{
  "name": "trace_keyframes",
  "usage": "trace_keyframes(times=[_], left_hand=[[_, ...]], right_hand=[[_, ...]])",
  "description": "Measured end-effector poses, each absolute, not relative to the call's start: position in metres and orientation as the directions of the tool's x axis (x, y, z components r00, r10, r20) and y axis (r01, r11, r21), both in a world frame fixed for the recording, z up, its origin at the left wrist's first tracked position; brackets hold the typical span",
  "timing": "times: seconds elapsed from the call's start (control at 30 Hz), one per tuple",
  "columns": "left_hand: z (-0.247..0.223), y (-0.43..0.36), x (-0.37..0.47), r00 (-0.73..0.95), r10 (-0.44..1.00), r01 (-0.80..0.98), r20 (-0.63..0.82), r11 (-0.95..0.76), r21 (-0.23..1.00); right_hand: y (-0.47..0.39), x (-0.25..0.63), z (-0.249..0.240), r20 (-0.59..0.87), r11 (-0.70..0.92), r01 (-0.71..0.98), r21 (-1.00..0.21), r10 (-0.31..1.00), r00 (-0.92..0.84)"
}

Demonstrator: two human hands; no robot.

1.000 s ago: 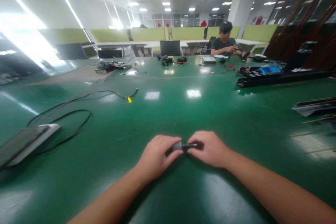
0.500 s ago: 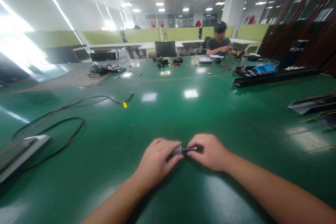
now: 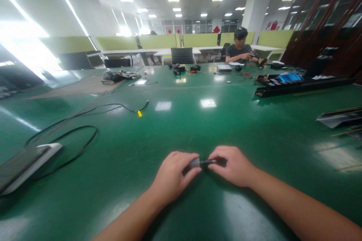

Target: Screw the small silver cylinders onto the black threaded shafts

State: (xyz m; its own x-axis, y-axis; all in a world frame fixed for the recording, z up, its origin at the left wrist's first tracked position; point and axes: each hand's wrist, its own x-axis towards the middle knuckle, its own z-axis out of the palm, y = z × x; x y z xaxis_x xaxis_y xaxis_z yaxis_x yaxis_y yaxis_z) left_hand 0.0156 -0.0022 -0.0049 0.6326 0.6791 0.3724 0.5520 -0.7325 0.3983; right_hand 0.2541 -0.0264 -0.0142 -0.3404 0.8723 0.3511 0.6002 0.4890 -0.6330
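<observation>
Both hands meet low in the middle of the view, just over the green table. Between them lies a small grey-and-black cylindrical piece with a thin dark shaft pointing right. My left hand is closed round the thicker grey end, thumb below and fingers above. My right hand pinches the dark shaft at the other end. The fingers hide part of both ends, and the piece is too small and blurred to tell its exact kind.
At left, a tablet-like device stands beside a looping black cable with a yellow tag. Black metal channels lie at right. Several electronic parts are at the far edge, where another person sits.
The whole view has shifted slightly, so everything appears a little further right and lower. Both hands keep the same hold on the cylindrical piece.
</observation>
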Motion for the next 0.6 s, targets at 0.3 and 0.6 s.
trace_keyframes(times=[0.3, 0.6], left_hand=[[-0.004, -0.0025, 0.0155, 0.616, 0.691, 0.551, 0.378, -0.721, 0.42], [-0.0015, -0.003, 0.0153, 0.609, 0.711, 0.56, 0.352, -0.699, 0.444]], right_hand=[[-0.0268, 0.2565, -0.0127, 0.348, 0.49, 0.59, -0.641, 0.872, -0.345], [-0.0278, 0.2572, -0.0103, 0.335, 0.48, 0.603, -0.637, 0.877, -0.344]])
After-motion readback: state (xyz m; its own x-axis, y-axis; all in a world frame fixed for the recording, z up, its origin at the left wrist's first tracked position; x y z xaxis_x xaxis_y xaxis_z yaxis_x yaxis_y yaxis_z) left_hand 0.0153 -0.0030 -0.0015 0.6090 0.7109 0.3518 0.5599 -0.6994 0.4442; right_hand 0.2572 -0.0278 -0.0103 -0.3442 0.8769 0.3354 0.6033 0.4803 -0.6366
